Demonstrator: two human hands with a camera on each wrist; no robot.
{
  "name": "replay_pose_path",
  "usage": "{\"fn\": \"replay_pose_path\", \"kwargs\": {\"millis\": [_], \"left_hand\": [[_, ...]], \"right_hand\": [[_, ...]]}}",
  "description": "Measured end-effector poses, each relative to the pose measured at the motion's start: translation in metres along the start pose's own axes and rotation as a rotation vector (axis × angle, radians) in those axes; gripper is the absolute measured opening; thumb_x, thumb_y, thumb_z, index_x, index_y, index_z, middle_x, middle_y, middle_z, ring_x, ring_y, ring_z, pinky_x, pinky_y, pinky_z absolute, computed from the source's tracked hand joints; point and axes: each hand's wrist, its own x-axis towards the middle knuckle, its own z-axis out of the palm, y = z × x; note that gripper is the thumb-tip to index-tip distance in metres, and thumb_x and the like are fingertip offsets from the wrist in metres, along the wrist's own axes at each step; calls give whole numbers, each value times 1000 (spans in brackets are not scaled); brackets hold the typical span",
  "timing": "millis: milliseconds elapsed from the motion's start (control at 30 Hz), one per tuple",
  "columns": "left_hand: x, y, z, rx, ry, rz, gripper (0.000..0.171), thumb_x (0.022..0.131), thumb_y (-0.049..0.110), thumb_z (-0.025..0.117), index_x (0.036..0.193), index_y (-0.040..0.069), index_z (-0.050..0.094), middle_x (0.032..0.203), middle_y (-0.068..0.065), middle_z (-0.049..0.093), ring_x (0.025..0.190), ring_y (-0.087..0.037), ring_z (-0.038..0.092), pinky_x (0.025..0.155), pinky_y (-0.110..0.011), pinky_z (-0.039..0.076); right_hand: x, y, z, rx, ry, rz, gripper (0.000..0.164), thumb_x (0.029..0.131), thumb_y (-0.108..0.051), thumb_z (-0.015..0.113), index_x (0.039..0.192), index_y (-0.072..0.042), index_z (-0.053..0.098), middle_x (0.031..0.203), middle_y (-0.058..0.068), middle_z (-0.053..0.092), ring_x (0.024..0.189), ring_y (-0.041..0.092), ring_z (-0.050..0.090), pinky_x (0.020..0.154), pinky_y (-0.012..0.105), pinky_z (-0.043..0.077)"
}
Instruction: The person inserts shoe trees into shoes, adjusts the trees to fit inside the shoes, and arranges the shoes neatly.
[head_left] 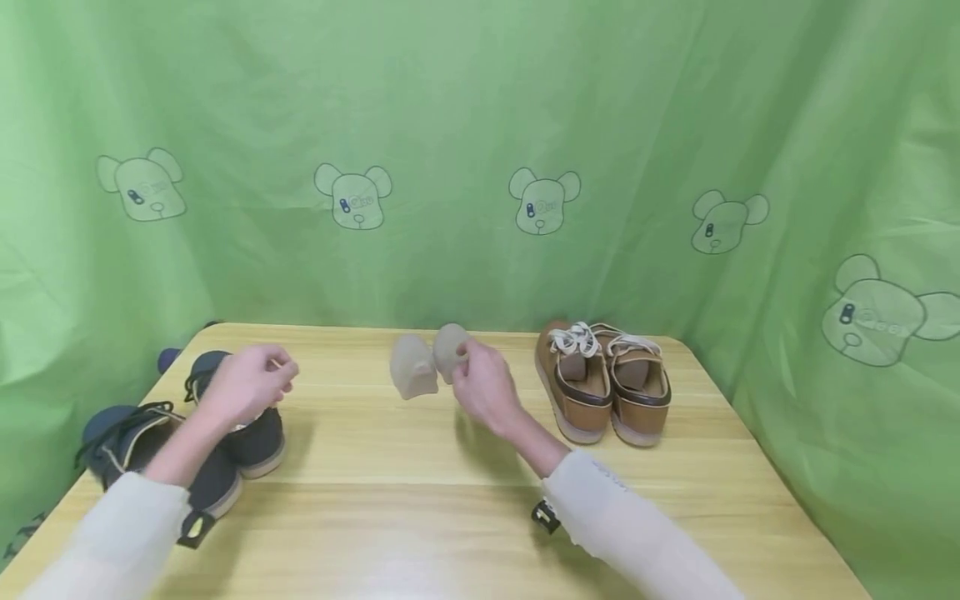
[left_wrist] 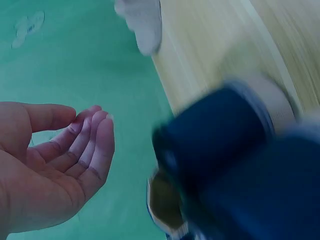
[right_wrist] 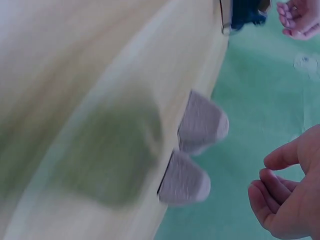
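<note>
Two grey toe-shaped shoe inserts (head_left: 410, 365) stand side by side near the table's back edge. My right hand (head_left: 486, 387) is above the table, overlapping the right-hand insert in the head view. The right wrist view shows this hand (right_wrist: 290, 190) apart from both inserts (right_wrist: 185, 181), fingers loosely bent and holding nothing. Over the pair of navy shoes (head_left: 258, 442) at the left hovers my left hand (head_left: 247, 383). Its palm (left_wrist: 55, 170) is empty in the left wrist view, fingers gently curved. The navy shoes (left_wrist: 225, 130) are blurred there.
A pair of brown shoes (head_left: 585, 408) with white laces stands at the right of the wooden table (head_left: 420, 525), a brownish lump inside each. Green curtain (head_left: 450, 125) with mouse-head prints hangs behind and along the sides. A purple object (head_left: 168, 359) shows past the table's left edge.
</note>
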Motion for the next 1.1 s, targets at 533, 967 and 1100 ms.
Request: {"fn": "replay_pose_path", "kwargs": {"millis": [533,967,1100], "left_hand": [[-26,-63,-39,180,170,-22,30,99,24,60,111,-2,67,111,-30,70,97,-52,64,76,-59,49],[-20,-65,-33,204,132,-40,46,94,24,66,126,-9,57,120,-37,64,106,-58,58,85,-68,45],[-18,-69,-34,225,146,-34,46,93,22,67,126,-9,59,120,-38,63,106,-59,58,83,-68,45]], "right_hand": [[-14,-63,61,79,-176,-16,34,99,-12,58,129,3,60,69,5,63,45,7,46,46,19,46],[-22,-118,102,174,-261,119,44,102,-31,59,139,-9,55,120,10,71,109,21,69,90,32,59],[-23,-128,112,184,-279,166,47,100,-34,60,140,-10,55,125,10,70,114,23,68,93,34,58]]}}
